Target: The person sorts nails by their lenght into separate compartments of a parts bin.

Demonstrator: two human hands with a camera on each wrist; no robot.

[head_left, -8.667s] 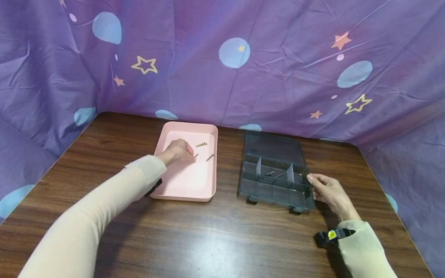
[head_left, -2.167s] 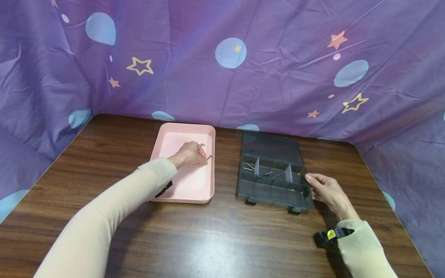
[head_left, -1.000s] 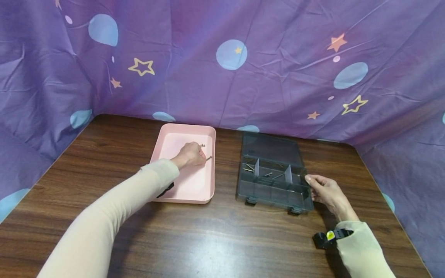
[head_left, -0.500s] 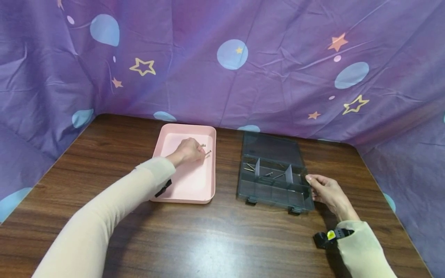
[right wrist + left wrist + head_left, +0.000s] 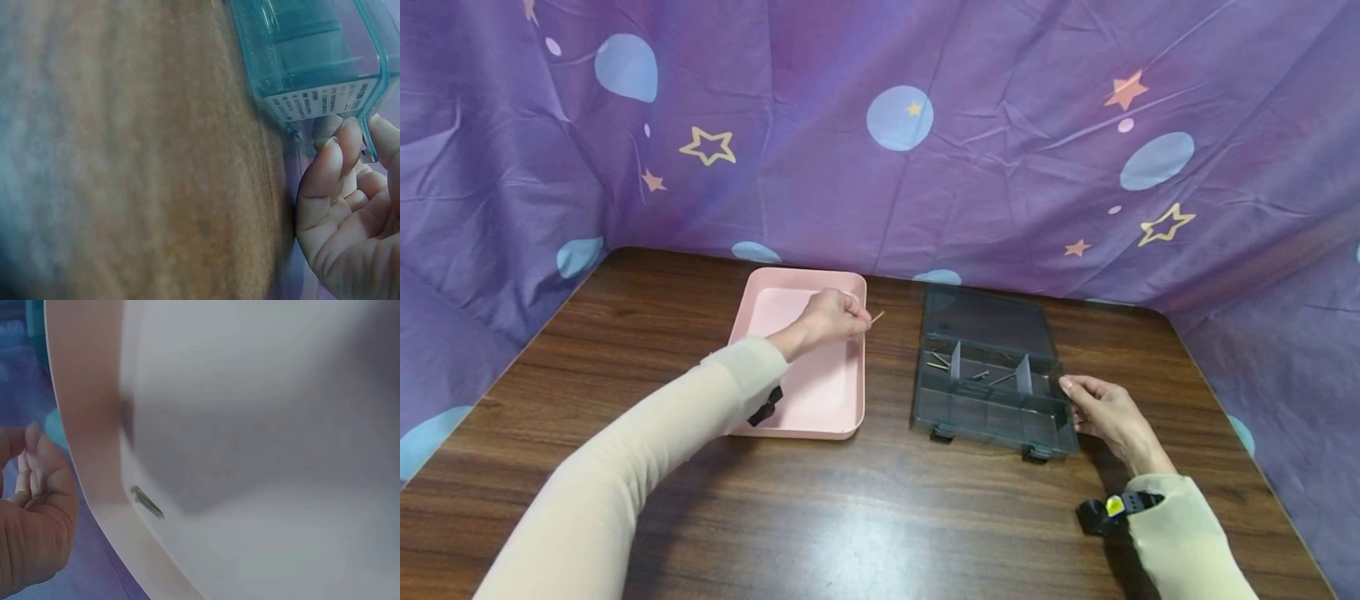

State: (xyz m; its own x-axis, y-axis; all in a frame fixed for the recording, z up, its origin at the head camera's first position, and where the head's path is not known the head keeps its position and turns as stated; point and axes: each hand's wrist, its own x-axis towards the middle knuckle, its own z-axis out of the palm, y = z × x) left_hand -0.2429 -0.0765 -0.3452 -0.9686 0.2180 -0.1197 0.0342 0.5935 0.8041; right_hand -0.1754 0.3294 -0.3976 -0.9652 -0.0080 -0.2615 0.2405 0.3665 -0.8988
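One thin screw is being pinched between the closed thumb and fingertips of the left hand, which is hovering at the right rim of the pink tray, while a few other screws are lying inside, close beside its wall. The right hand is gripping the right edge of the grey box, whose far left and far middle compartments are holding more screws.

Smooth plastic is seen on the tray and divided box, metal on the screws, glossy woodgrain on the tabletop.
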